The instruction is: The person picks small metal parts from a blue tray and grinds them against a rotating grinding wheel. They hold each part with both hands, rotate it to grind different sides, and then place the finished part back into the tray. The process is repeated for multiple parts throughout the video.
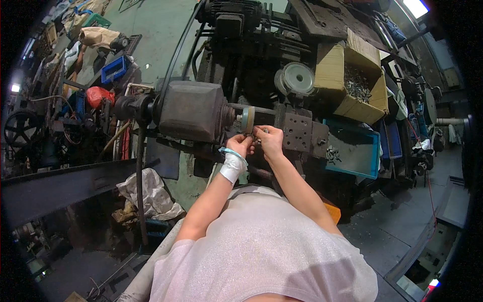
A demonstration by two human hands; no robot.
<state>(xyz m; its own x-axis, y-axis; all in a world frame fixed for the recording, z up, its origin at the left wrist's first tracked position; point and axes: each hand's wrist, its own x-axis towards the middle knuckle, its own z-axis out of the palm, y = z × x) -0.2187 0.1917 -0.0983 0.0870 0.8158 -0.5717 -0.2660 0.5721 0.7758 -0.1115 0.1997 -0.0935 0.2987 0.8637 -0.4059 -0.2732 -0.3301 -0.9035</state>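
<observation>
My left hand [241, 145], with a white wrap and a light blue band at the wrist, is closed just below a small grinding wheel [247, 121] with a pale green side and a tan rim. Close beside it, my right hand [269, 141] is closed too, its fingers pinched together at the wheel's lower right. Both sets of fingertips meet under the wheel. Whatever they grip is small and mostly covered by the fingers. The wheel sits on the shaft of a dark, grimy motor housing [192, 111].
Right of my hands stands a drilled metal block [298, 132] and a round metal disc [298, 78]. A cardboard box [329, 65] holds many small metal pieces [356, 84]. Below it is a teal bin [376, 153] with a few pieces. A white sack [147, 191] lies lower left.
</observation>
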